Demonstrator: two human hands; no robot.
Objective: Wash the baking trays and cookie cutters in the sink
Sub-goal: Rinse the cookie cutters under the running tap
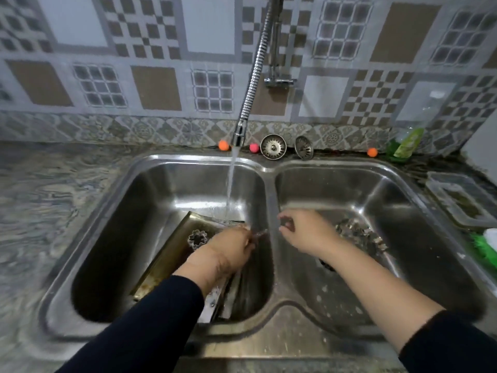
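A greasy baking tray (172, 251) leans tilted in the left basin of a steel double sink (269, 168). A flower-shaped cookie cutter (197, 239) lies on the tray. Water runs from the faucet (238, 137) onto the tray's far edge. My left hand (231, 249) is over the tray, its fingers closed on a small metal cutter that is blurred. My right hand (304, 230) hovers over the right basin near the divider, fingers loosely curled, nothing clearly in it. Several cookie cutters (360, 234) are piled in the right basin.
Two sink strainers (273, 146) lean against the tiled wall behind the sink, with small orange and pink balls beside them. A green soap bottle (406, 144) stands at the back right. A clear plastic container (460, 200) and a green sponge (484, 246) sit on the right counter.
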